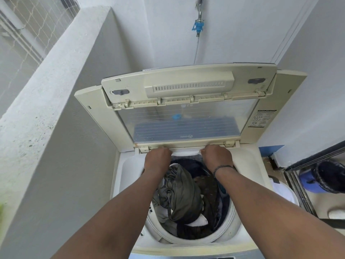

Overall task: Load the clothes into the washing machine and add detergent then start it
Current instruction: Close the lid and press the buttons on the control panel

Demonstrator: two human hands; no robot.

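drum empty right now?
No. The drum holds a pile of clothes, with an olive garment on top, under the raised lid.

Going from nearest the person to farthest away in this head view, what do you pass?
Washer front rim → clothes in the drum → left hand and right hand at the tub's back edge → raised lid → blue tap fitting on the wall.

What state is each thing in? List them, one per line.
Lid: folded up, open.
Drum: loaded with clothes.
Clothes: piled inside, dark and olive.
Left hand: closed at the back rim.
Right hand: closed on the white part there.
Tap: hose attached.
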